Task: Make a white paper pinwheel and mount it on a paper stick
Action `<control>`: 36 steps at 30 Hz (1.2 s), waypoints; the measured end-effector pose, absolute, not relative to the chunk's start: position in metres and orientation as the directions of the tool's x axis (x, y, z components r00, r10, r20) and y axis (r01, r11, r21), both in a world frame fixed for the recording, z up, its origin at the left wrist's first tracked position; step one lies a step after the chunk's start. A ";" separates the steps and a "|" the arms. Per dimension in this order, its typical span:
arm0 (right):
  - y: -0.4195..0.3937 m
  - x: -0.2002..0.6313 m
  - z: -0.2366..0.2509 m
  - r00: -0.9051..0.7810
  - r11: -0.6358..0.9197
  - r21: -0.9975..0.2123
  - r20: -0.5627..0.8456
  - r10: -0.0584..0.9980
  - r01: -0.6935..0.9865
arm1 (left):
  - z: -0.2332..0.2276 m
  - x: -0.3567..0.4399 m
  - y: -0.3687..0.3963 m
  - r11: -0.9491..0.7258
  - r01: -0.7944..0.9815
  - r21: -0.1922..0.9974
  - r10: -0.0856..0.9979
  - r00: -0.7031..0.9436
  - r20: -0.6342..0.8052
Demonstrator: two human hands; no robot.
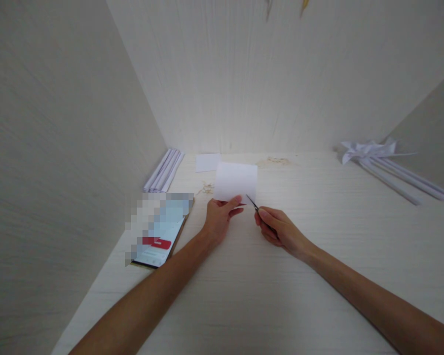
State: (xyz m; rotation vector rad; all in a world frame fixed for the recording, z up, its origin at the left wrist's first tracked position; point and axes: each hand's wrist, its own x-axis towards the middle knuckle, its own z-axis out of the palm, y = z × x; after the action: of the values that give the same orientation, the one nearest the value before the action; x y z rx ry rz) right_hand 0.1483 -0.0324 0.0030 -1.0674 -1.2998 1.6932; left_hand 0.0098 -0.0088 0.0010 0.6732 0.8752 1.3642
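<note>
Holding: my left hand (220,217) pinches the lower edge of a white rectangular sheet of paper (236,181), thumb on top, so its grip is closed on the sheet.
Cutting tool: my right hand (277,228) is wrapped round small dark-bladed scissors (252,202); its grip is closed on them.
Where the paper lies: over the pale wood-grain worktop (266,296), at about 12 o'clock from my left hand and about 10 o'clock from my right.
Key relation: the blade tips point toward 10 o'clock and meet the sheet's lower right corner; the sheet's long axis runs 9 to 3 o'clock. My left hand is the nearer one, touching the paper; my right reaches it only through the blades.
Around: white rolled paper sticks (165,170) at 10 o'clock, a smaller white paper piece (207,161) beyond the sheet, white folded paper pinwheels on sticks (377,155) at 2 o'clock, a phone-like screen (159,231) at 9 o'clock.
Hard to tell: scissor handles are hidden in my palm; whether the blades are parted I cannot tell; the screen is blurred.
</note>
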 end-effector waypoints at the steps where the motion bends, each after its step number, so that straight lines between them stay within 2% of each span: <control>1: -0.033 0.148 0.003 -0.384 -0.213 -0.975 -0.172 0.907 -0.065 | 0.001 0.010 -0.009 0.104 -0.537 0.837 0.991 -0.014 -0.133; 36: -0.033 0.149 0.004 -0.355 -0.204 -0.977 -0.167 0.920 -0.069 | 0.001 0.011 -0.010 0.110 -0.394 0.912 0.993 0.014 -0.113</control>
State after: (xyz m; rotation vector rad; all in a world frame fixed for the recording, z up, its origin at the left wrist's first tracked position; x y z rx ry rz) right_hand 0.1490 -0.0327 0.0036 -1.0783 -1.2871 1.6626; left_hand 0.0108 -0.0103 0.0005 0.8235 0.9649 1.2976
